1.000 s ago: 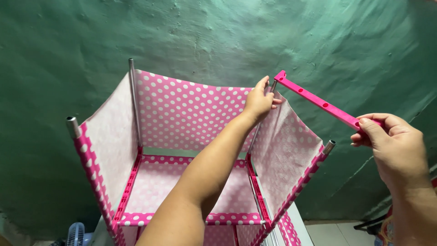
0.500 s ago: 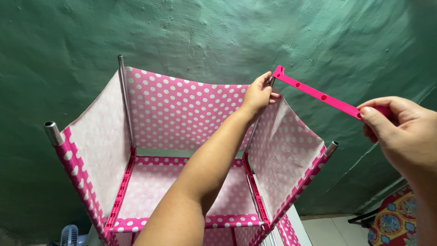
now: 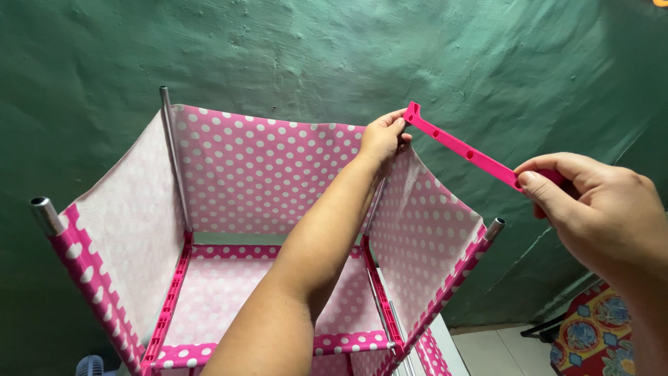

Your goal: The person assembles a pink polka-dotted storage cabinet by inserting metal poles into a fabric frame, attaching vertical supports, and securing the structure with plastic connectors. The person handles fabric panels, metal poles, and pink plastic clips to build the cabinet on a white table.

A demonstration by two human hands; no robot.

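A: Bar (image 3: 463, 147), where?

B: Pink bar, above the rack's right rear corner. Long axis slopes from upper left down to the right. Left hand (image 3: 383, 137) pinches its far end at the corner pole top; right hand (image 3: 598, 209) grips the near end, thumb over it.

A: Which hand is nearer the rack?

B: Left, touching the corner. Right is well apart, out past the right front pole (image 3: 494, 228).

A: Around it?

B: 4 poles, polka-dot fabric (image 3: 268, 174) walls, green wall (image 3: 292, 56) behind. Nothing between bar and corner.
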